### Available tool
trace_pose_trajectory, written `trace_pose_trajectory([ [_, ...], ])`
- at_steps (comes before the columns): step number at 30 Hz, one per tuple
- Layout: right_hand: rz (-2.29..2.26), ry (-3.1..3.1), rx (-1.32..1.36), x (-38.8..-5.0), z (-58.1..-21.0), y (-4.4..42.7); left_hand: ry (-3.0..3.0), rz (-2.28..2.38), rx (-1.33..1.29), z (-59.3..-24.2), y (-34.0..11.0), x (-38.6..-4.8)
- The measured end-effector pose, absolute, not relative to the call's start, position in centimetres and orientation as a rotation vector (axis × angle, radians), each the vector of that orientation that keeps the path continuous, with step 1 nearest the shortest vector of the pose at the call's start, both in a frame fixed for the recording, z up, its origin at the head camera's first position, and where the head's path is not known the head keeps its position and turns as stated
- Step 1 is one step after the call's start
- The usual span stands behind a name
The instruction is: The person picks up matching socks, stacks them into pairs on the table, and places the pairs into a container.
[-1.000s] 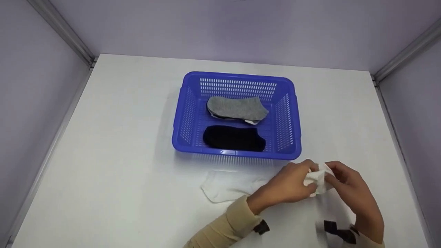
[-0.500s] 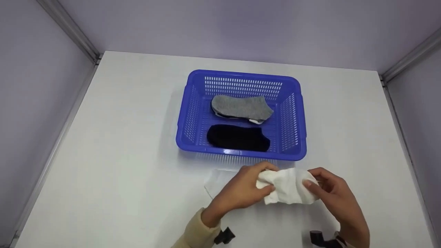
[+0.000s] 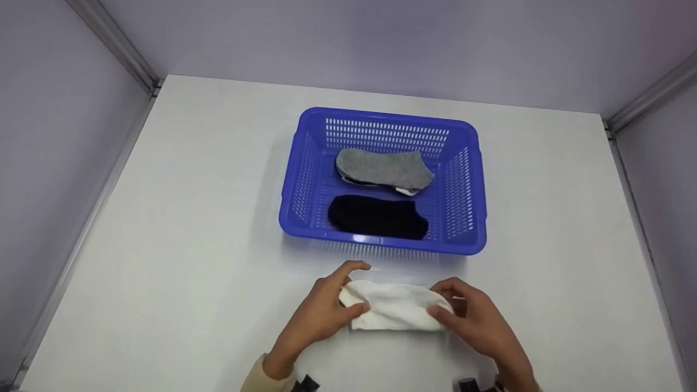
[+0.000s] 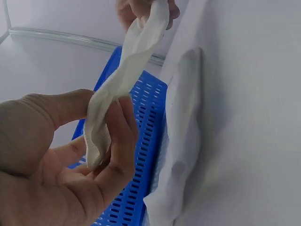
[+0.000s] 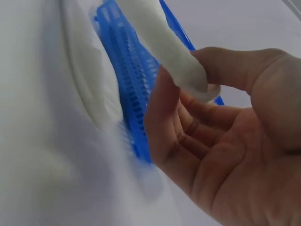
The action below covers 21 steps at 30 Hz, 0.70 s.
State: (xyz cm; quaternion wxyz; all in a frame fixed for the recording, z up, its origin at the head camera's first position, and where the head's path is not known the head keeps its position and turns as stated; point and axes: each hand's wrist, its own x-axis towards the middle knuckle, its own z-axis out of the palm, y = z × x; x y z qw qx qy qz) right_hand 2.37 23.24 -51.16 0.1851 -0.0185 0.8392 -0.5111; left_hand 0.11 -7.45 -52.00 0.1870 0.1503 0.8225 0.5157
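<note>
A white sock [image 3: 396, 306] is stretched sideways between both hands, in front of the basket. My left hand [image 3: 322, 307] pinches its left end between thumb and fingers; my right hand [image 3: 475, 316] pinches the rounded right end. In the left wrist view the held sock hangs above the table. Below it a second white sock [image 4: 181, 136] lies flat on the tabletop, near the basket's side. From the head view that lower sock is hidden beneath the held one and the hands.
Behind the hands stands a blue perforated basket [image 3: 384, 246]. Inside it lie grey socks [image 3: 384, 167] stacked at the back and a black sock [image 3: 375, 216] at the front. Pale walls [image 3: 359, 49] enclose the white table [image 3: 179, 218] at the back and sides.
Both hands have moved left and toward the person with the white sock. Bunched at first, the sock is now drawn out lengthwise, over the place where the other white sock lies.
</note>
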Motion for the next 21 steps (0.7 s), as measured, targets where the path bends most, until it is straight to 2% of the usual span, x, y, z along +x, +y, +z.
trace_pose_trajectory([
  [10,-1.215,2.625,0.059,2.0,-51.9,19.9,2.731,1.201,0.311,-53.4,-7.7,0.6],
  [14,-1.160,2.743,0.016,2.1,-52.1,19.6,2.882,1.050,0.294,-53.3,-7.4,0.9],
  [17,-1.087,2.939,-0.230,2.6,-52.1,19.7,3.013,0.969,0.436,-52.8,-7.6,1.4],
  [21,-0.983,3.117,-0.729,3.2,-52.1,19.7,3.034,0.926,0.889,-52.4,-8.4,2.0],
])
